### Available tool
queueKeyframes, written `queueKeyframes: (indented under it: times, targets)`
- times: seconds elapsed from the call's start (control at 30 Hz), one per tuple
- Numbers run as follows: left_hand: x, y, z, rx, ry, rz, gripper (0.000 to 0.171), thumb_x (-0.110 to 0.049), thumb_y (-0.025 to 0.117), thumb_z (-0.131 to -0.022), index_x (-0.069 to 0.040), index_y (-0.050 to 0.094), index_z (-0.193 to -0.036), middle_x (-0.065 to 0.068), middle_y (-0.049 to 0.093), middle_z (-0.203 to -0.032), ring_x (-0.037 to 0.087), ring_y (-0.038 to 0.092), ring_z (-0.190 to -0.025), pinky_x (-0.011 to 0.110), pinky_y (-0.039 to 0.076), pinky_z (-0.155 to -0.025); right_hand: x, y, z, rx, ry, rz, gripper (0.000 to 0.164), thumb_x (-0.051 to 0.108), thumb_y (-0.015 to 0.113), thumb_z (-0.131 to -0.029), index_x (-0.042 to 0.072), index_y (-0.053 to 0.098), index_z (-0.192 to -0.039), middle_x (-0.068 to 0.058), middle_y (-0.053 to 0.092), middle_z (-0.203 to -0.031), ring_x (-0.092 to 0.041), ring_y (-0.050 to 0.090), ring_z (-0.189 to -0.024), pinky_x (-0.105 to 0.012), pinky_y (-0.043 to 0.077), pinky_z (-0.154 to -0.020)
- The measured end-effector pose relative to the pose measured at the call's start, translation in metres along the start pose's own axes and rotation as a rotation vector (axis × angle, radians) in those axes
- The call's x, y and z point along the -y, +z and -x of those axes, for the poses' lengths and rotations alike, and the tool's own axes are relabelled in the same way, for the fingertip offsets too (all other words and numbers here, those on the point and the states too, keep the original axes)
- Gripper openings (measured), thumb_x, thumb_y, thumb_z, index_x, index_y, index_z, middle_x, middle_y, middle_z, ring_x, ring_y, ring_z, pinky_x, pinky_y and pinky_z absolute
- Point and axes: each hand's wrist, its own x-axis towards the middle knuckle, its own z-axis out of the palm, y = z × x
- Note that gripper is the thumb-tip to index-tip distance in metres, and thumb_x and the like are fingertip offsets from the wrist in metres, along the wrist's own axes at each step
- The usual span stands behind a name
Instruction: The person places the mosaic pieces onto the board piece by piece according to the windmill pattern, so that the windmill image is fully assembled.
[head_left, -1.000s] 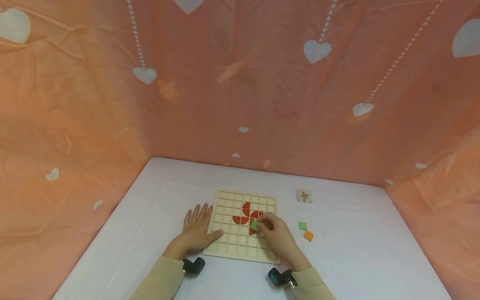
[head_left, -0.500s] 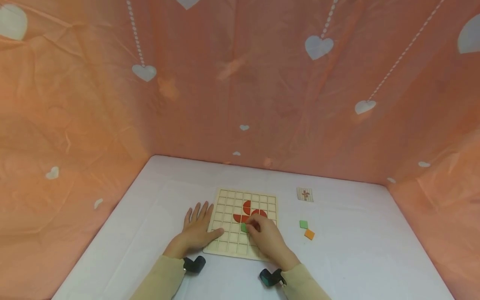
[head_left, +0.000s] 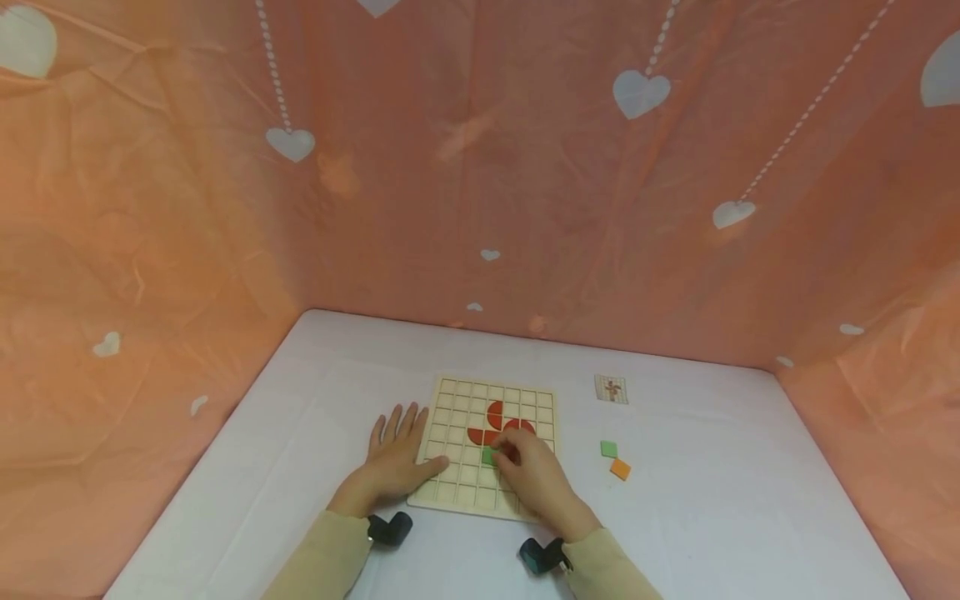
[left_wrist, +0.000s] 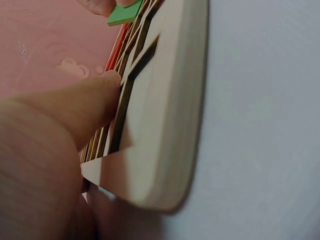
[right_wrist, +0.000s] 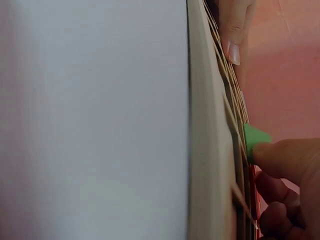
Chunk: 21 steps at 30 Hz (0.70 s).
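A pale wooden grid board (head_left: 453,477) lies on the white table, with red rounded pieces (head_left: 495,414) set in its middle cells. My right hand (head_left: 538,477) pinches a green square tile (head_left: 489,457) between thumb and finger, at a cell just below the left red pieces. In the right wrist view that green tile (right_wrist: 256,140) stands tilted against the grid. My left hand (head_left: 393,462) is spread at the board's left edge, its thumb resting on the board. Some of the red pieces are hidden beneath my right hand.
To the right of the board lie a second green tile (head_left: 608,449) and an orange tile (head_left: 620,469), corners close together. Behind them is a small pattern card (head_left: 612,389) with a red figure on a grid. A pink-orange curtain (head_left: 420,208) encloses the table.
My right hand has moved left across the board, carrying the green tile from the lower red pieces to the cell left of them. The left hand has stayed in place.
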Motion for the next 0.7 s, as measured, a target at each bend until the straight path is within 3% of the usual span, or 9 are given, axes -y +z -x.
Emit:
queueKeyframes:
  times: [0.2,0.5,0.7]
  targets:
    - [0.0007,0.0014,0.0006,-0.002,0.006,-0.003,0.093,-0.054,0.058,-0.09,-0.001,0.016,-0.154,0.018,0.008,-0.16,0.036,-0.007,-0.146,0.055,-0.009,-0.112,-0.0004,0.0001,0.0011,0.028,0.002,0.017,0.011,0.019,0.07,-0.09,0.015,0.07,-0.1,0.01,0.055,-0.082,-0.009,0.051,-0.075,-0.026,0.046,-0.067]
    - [0.001,0.0005,0.0008,-0.028,0.024,0.002,0.094,-0.055,0.058,-0.09,0.0,0.016,-0.153,0.02,0.008,-0.16,0.037,-0.007,-0.146,0.054,-0.011,-0.112,-0.0014,-0.0013,0.0007,0.009,-0.037,0.118,0.014,0.021,0.069,-0.091,0.014,0.075,-0.102,0.008,0.061,-0.093,-0.009,0.055,-0.085,-0.033,0.049,-0.077]
    - [0.0032,0.0021,-0.0007,-0.024,0.018,-0.007,0.094,-0.055,0.058,-0.09,-0.001,0.016,-0.154,0.019,0.008,-0.16,0.037,-0.006,-0.146,0.054,-0.009,-0.112,0.0008,-0.0014,0.0001,0.044,-0.02,0.138,0.018,0.024,0.067,-0.092,0.015,0.076,-0.105,0.01,0.059,-0.089,-0.007,0.051,-0.078,-0.027,0.047,-0.07]
